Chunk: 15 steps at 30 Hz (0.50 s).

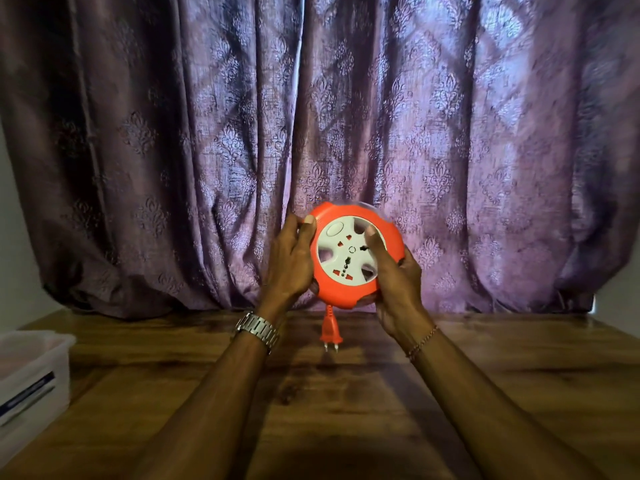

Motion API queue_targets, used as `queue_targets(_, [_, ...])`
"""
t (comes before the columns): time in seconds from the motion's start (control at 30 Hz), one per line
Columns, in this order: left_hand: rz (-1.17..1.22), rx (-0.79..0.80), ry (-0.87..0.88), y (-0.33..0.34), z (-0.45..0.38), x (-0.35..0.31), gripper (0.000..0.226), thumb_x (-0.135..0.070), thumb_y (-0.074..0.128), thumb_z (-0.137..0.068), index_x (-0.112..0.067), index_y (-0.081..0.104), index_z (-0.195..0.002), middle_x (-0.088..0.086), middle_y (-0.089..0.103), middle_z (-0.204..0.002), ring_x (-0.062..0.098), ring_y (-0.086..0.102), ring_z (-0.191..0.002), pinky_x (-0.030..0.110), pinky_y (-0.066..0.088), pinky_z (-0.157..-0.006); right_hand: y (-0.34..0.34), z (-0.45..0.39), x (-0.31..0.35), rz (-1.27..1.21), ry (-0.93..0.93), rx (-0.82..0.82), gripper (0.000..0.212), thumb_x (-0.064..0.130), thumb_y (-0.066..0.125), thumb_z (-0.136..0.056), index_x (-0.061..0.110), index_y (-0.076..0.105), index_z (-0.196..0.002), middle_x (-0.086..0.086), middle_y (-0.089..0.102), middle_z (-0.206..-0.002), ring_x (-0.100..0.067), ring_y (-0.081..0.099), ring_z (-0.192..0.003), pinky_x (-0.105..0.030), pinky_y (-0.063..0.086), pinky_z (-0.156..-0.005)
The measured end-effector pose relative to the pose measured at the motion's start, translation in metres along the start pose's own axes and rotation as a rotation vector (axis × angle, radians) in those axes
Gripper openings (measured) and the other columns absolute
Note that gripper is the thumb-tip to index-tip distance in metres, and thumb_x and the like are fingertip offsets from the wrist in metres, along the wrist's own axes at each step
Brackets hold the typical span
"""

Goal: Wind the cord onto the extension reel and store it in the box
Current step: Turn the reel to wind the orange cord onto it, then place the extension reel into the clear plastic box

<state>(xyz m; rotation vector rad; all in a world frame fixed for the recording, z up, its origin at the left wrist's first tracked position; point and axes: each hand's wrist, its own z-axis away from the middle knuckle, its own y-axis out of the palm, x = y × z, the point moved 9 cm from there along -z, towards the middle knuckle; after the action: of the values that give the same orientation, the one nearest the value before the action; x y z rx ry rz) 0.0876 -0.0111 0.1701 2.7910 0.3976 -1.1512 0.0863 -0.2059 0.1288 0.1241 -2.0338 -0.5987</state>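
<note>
Both hands are holding the reel (356,258) upright above the counter (346,393): left hand (291,261) gripping its left rim, right hand (398,282) cupping beneath, thumb in the white hub. The plug (330,332) is dangling below; the box (31,372) is sitting near left, nearer the left hand.

Reel (356,258) between both hands above table (346,393); box (31,372) far left.

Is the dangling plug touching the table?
Cannot tell. In the head view the plug hangs below the reel, its prongs overlapping the table; no plain gap or contact.
</note>
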Motion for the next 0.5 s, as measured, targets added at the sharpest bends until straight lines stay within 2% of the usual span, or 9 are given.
queue_targets(0.1, [0.037, 0.009, -0.021, -0.004, 0.006, -0.006, 0.064, -0.071, 0.044, -0.085, -0.011, 0.061, -0.102, 0.014, 0.071, -0.092, 0.034, 0.067, -0.09, 0.064, 0.053, -0.09, 0.0, 0.007, 0.009, 0.004, -0.035, -0.037, 0.062, 0.052, 0.088, -0.053, 0.013, 0.073, -0.098, -0.004, 0.076, -0.091, -0.017, 0.071, -0.079, -0.038, 0.057, -0.064])
queue_targets(0.17, [0.042, 0.014, -0.025, -0.007, 0.009, -0.012, 0.062, -0.071, 0.044, -0.085, -0.013, 0.06, -0.101, 0.02, 0.072, -0.098, 0.04, 0.069, -0.096, 0.066, 0.053, -0.091, 0.001, 0.012, 0.014, 0.023, -0.029, -0.046, 0.063, 0.056, 0.088, -0.049, 0.015, 0.073, -0.095, -0.004, 0.076, -0.088, -0.018, 0.07, -0.075, -0.047, 0.059, -0.062])
queue_targets(0.23, [0.028, 0.022, -0.002, -0.012, 0.013, -0.021, 0.05, -0.07, 0.044, -0.086, -0.022, 0.056, -0.09, 0.016, 0.068, -0.092, 0.032, 0.065, -0.088, 0.067, 0.052, -0.09, 0.003, 0.017, 0.018, 0.02, -0.038, -0.063, 0.06, 0.055, 0.088, -0.05, 0.015, 0.074, -0.093, -0.005, 0.075, -0.086, -0.018, 0.068, -0.072, -0.055, 0.059, -0.062])
queue_targets(0.3, [0.022, 0.02, 0.02, -0.019, 0.016, -0.029, 0.048, -0.068, 0.042, -0.087, -0.022, 0.055, -0.085, 0.011, 0.066, -0.086, 0.027, 0.061, -0.083, 0.065, 0.051, -0.089, 0.006, 0.022, 0.021, -0.004, -0.058, -0.076, 0.056, 0.052, 0.088, -0.052, 0.013, 0.074, -0.09, -0.006, 0.076, -0.085, -0.017, 0.068, -0.071, -0.051, 0.059, -0.065])
queue_targets(0.4, [-0.014, 0.023, 0.032, -0.033, 0.022, -0.037, 0.042, -0.06, 0.038, -0.09, -0.024, 0.06, -0.083, 0.011, 0.068, -0.09, 0.027, 0.058, -0.086, 0.056, 0.049, -0.095, 0.011, 0.033, 0.019, -0.023, -0.042, -0.077, 0.052, 0.049, 0.089, -0.053, 0.013, 0.074, -0.087, -0.004, 0.076, -0.082, -0.017, 0.068, -0.071, -0.046, 0.06, -0.066])
queue_targets(0.47, [-0.041, 0.011, 0.009, -0.047, 0.028, -0.038, 0.034, -0.05, 0.036, -0.094, -0.037, 0.06, -0.074, -0.005, 0.063, -0.078, 0.019, 0.052, -0.078, 0.052, 0.047, -0.089, 0.018, 0.042, 0.016, -0.023, -0.016, -0.067, 0.048, 0.047, 0.089, -0.055, 0.013, 0.075, -0.086, -0.005, 0.076, -0.082, -0.019, 0.067, -0.072, -0.048, 0.06, -0.069])
queue_targets(0.5, [-0.062, 0.007, 0.002, -0.055, 0.031, -0.037, 0.035, -0.046, 0.035, -0.096, -0.036, 0.057, -0.07, -0.008, 0.057, -0.071, 0.018, 0.048, -0.074, 0.049, 0.044, -0.083, 0.022, 0.046, 0.014, -0.027, -0.003, -0.06, 0.046, 0.046, 0.088, -0.056, 0.013, 0.075, -0.086, -0.005, 0.076, -0.082, -0.019, 0.067, -0.072, -0.049, 0.059, -0.07])
